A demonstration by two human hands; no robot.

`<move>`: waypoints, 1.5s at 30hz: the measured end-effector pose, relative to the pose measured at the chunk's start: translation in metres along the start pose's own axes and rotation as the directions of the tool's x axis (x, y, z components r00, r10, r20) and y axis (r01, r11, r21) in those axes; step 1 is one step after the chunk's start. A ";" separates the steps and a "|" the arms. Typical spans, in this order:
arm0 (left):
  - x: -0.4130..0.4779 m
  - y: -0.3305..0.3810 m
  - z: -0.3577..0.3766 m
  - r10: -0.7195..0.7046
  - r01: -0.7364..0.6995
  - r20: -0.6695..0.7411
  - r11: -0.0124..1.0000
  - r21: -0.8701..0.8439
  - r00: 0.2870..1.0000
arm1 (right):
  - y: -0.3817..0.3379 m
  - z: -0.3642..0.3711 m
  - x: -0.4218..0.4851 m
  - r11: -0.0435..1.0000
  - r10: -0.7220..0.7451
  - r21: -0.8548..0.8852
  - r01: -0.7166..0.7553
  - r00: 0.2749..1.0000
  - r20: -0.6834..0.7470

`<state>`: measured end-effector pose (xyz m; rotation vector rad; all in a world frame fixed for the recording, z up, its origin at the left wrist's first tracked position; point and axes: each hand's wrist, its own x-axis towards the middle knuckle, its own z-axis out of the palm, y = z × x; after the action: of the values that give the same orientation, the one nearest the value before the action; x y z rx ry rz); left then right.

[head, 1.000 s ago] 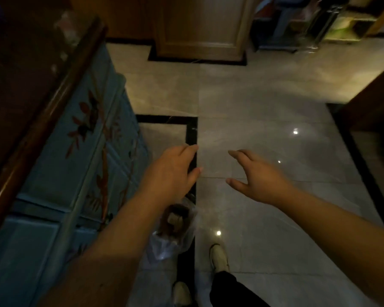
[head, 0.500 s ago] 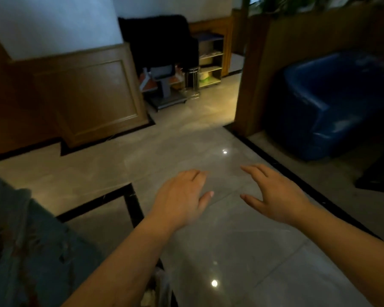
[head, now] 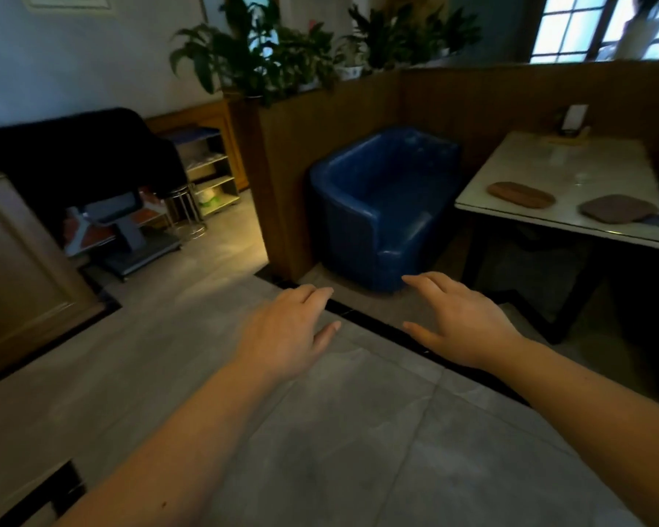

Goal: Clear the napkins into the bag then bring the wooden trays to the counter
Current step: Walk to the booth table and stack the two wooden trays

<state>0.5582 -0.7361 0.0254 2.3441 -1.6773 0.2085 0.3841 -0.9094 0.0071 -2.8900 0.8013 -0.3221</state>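
— Hands, state at inspection?
— Left hand (head: pixel 286 332) and right hand (head: pixel 461 321) were both spread flat, holding nothing, above the floor.
— Trays?
— Oval tray (head: pixel 521 194) and square tray (head: pixel 617 209) lay apart on the white table (head: pixel 548 161). Judged light, stiff wood; grip by opposite edges.

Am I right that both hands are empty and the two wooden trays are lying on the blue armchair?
Not quite: the head view shows the two wooden trays lying on the white table, beside the blue armchair. The left hand and right hand are indeed empty.
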 end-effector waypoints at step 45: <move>0.694 0.162 0.275 0.488 -0.462 0.055 0.852 -0.246 0.871 | 0.558 0.034 0.270 0.592 0.799 0.170 -0.788 0.601 0.004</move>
<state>0.6237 -1.4942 -0.0390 1.7721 -2.1914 -0.0337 0.3425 -1.5224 -0.0781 -2.0647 1.8671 -0.3484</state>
